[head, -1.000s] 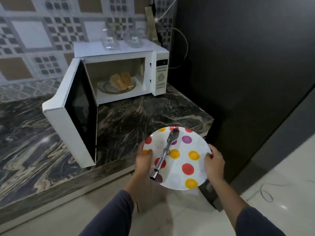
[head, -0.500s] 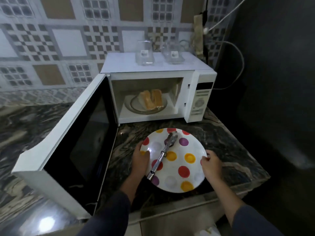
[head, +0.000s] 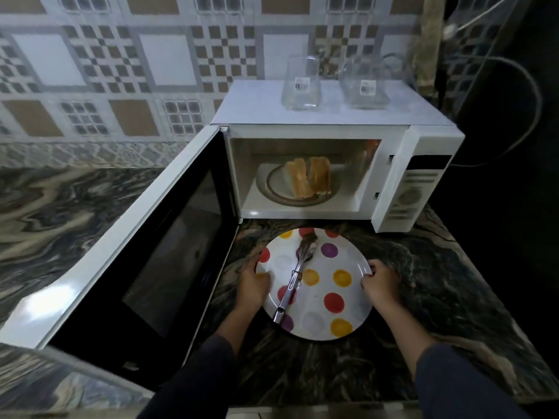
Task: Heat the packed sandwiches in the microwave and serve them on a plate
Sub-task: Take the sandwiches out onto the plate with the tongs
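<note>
Left hand (head: 252,285) and right hand (head: 381,284) each grip opposite rims of the round white polka-dot plate (head: 348,258), near the worktop's (head: 453,297) front edge, before the white microwave (head: 332,119). Metal tongs (head: 295,282) lie loose on it: tilt and they may slide off. Toasted sandwiches (head: 308,176) sit inside on the glass turntable (head: 272,189), likely hot.

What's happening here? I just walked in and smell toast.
A person holds a polka-dot plate by its rim, left hand on one side and right hand on the other, over the dark stone counter in front of the microwave. Metal tongs lie across the plate. The microwave door stands wide open, and the sandwiches are inside on the turntable, not yet served.
</note>
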A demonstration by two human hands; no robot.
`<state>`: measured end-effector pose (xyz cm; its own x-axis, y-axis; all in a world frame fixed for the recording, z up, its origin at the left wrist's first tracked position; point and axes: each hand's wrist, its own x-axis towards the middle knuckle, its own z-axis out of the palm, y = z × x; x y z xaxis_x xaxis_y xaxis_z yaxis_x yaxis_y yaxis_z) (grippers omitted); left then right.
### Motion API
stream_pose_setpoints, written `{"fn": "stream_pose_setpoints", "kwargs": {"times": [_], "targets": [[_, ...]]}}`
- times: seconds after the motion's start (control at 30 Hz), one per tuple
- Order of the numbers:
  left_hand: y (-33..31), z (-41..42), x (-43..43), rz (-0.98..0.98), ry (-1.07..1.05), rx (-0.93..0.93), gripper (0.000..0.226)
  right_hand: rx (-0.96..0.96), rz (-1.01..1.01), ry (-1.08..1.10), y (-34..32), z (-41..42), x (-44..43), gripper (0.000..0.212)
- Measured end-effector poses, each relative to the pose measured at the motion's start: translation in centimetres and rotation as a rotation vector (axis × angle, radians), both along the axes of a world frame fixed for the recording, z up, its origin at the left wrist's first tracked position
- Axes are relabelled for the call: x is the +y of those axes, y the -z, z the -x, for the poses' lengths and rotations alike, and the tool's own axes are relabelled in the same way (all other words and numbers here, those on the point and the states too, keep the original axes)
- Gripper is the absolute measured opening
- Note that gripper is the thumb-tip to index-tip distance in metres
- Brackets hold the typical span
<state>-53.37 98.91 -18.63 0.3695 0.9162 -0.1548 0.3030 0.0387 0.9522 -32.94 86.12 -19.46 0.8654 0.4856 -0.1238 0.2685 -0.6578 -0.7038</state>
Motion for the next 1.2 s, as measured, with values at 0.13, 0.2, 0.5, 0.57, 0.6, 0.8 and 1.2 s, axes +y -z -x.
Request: {"fn": "stream_pose_setpoints", "kwargs": {"times": [0.13, 0.2, 0.5, 0.57, 0.6, 0.8, 1.2], "targets": [[1.0, 0.0, 0.2, -0.096, 0.016, 0.102, 0.055, -0.071, 0.075, -0.045, 0.1, -0.3, 0.1, 0.024], [1.2, 0.0, -0.4, -0.132, -0.002, 0.172, 0.055, -0.106, 0.116, -0.078, 0.0, -0.4, 0.0, 0.023], [0.8, -0.1, -1.7, -0.169, -0.007, 0.257, 0.052, -0.257, 0.128, -0.133, -1.2, 1.6, 1.8, 0.033], [0.9, -0.1, -2.1, -0.162, -0.029, 0.255, 0.05, -0.229, 0.017, -0.195, -1.4, 3.6, 3.1, 0.029], [0.9, -0.1, -2.3, -0.156, -0.043, 0.252, 0.051, -0.188, -0.018, -0.228, -1.4, 4.6, 3.7, 0.027], [1.4, 0.8, -3.3, -0.219, -0.053, 0.289, 0.052, 0.075, 0.039, -0.388, -1.0, 8.1, 5.8, 0.056], [2.6, -1.3, -3.4, -0.246, -0.096, 0.358, 0.048, -0.054, 0.034, -0.418, -1.2, 6.7, 3.2, 0.01]]}}
